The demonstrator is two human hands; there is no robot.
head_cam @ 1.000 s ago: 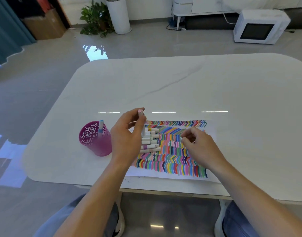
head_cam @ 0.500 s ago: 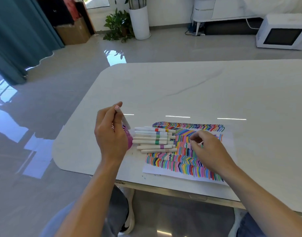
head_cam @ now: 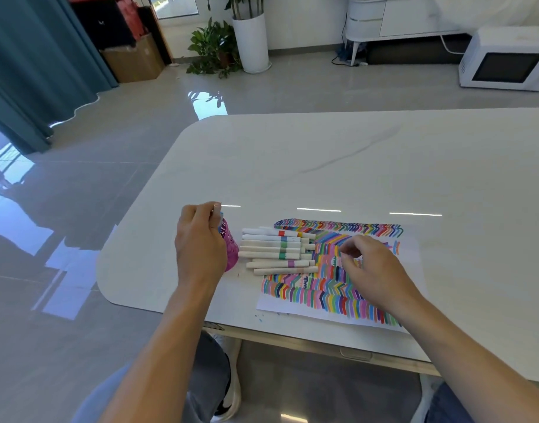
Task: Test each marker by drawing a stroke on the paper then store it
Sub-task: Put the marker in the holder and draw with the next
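My left hand (head_cam: 198, 242) hovers over a pink patterned cup (head_cam: 231, 253), fingertips pinched on a white marker (head_cam: 216, 210) that points down into it. The hand hides most of the marker and the cup. A blue-capped marker (head_cam: 221, 222) stands in the cup. Right of the cup, several white markers (head_cam: 271, 248) with coloured bands lie side by side. Their right ends rest on the paper (head_cam: 323, 300), which is covered with coloured strokes. My right hand (head_cam: 372, 270) hangs over the paper just right of the markers, fingers loosely curled, nothing seen in it.
The white table (head_cam: 323, 166) has its rounded corner left of the cup, with glossy floor beyond. On the floor behind stand a white microwave (head_cam: 506, 62), a potted plant (head_cam: 251, 41) and a cardboard box (head_cam: 134, 59). My knees are under the near edge.
My left hand carried the marker leftward from above the row of markers and lowered it over the pink cup. My right hand stayed over the paper. The view swung left.
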